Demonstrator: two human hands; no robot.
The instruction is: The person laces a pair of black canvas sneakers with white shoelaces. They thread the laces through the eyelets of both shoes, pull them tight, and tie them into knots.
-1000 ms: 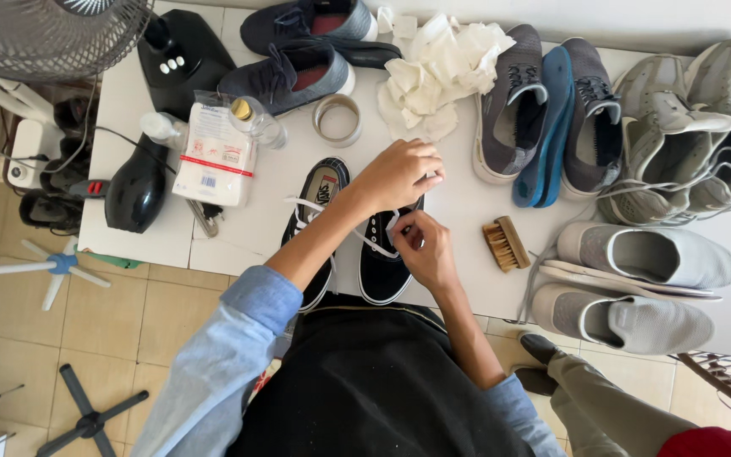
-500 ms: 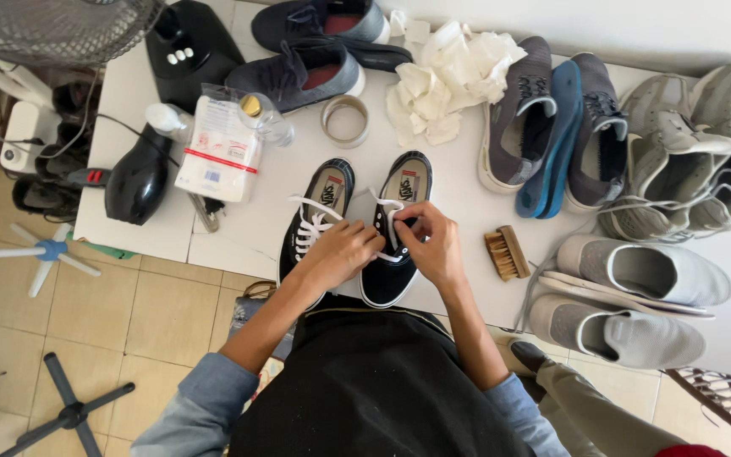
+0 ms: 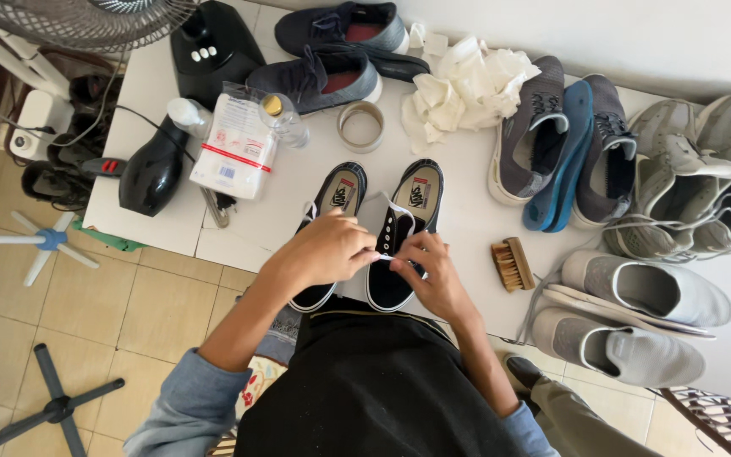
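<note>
Both hands work at the near edge of the white table. Left hand and right hand each pinch the white lace of the right black sneaker, fingers closed on it. Left black sneaker lies beside, touching. Small brush just right.

Black sneaker upright on white table, white lace pinched taut.

Both hands, left and right, pinch a white lace over the black sneaker; a wooden brush lies at three o'clock on the white bench.
</note>
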